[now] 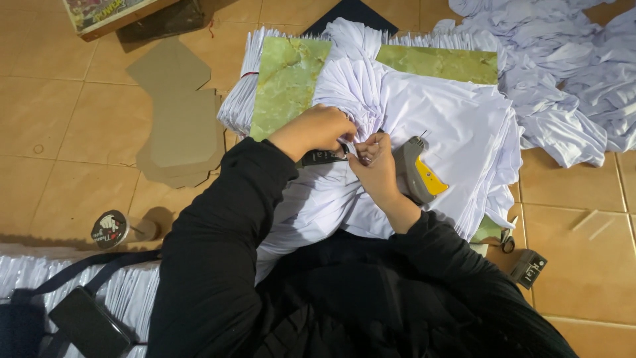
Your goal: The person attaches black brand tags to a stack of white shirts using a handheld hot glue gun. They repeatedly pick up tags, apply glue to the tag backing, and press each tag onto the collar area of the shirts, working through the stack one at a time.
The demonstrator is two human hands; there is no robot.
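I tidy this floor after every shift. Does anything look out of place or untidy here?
Yes. A heap of white garments lies crumpled at the upper right, unlike the neat stack under the hands. Small scissors lie loose on the tiles beside it.

The person wears a black long-sleeved top of soft, matte cloth, its sleeves reaching to the wrists. The left hand (317, 129) and right hand (375, 161) are bare, without gloves. Black pleated fabric covers the lap.
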